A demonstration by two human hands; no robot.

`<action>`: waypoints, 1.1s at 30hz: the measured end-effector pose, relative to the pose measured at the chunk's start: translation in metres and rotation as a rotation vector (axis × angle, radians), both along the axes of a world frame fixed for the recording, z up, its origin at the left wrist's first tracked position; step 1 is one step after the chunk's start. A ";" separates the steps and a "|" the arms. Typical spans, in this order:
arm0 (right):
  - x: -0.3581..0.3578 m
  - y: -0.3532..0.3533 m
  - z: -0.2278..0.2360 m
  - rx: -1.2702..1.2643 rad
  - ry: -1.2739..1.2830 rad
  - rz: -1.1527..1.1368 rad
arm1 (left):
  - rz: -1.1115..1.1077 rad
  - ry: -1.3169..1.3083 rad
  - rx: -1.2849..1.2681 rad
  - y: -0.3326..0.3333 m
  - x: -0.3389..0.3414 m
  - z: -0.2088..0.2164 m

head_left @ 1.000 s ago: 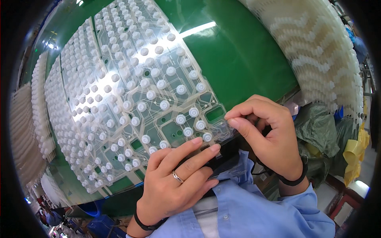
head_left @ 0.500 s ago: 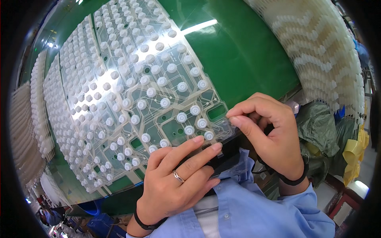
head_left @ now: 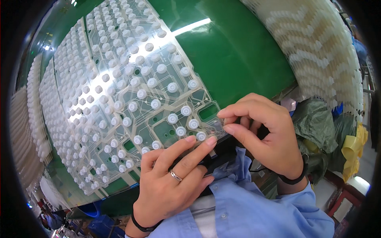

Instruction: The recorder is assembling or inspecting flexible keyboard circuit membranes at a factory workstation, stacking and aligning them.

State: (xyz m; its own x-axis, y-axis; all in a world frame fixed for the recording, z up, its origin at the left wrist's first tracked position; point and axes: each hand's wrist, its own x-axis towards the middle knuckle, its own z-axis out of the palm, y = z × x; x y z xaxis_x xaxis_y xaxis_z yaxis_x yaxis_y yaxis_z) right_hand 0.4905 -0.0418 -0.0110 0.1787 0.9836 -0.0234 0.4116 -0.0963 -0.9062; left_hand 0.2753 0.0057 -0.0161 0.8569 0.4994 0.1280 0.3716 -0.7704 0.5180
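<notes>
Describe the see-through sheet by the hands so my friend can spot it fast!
Find the green table. Clear sheets with white bumps lie flat on its left half; pick the rightmost sheet. Only that one has the left hand at its near edge and the right hand at its corner.

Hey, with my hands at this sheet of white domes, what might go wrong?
The right hand has thumb and forefinger at the clear sheet's corner, so a tug might crease it. The left hand has fingertips close beside white domes; pressing sideways could dent one.
</notes>
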 end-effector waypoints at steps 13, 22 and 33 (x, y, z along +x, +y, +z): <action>-0.010 -0.004 -0.002 -0.001 -0.100 -0.236 | -0.001 -0.090 -0.064 0.001 -0.004 0.002; -0.016 -0.054 0.020 0.006 0.142 0.199 | 0.312 -0.301 -0.272 -0.008 -0.030 0.013; -0.028 -0.059 0.010 0.226 -0.006 0.106 | 0.395 -0.241 -0.220 -0.015 -0.036 0.012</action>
State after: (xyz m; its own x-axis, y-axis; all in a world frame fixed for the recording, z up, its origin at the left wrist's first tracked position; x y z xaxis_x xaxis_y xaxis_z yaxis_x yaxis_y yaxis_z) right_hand 0.4623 -0.1009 -0.0009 0.0732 0.9771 0.1999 0.4144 0.1525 -0.8972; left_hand 0.2393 -0.0093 -0.0040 0.5561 0.8167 0.1539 0.4627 -0.4580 0.7590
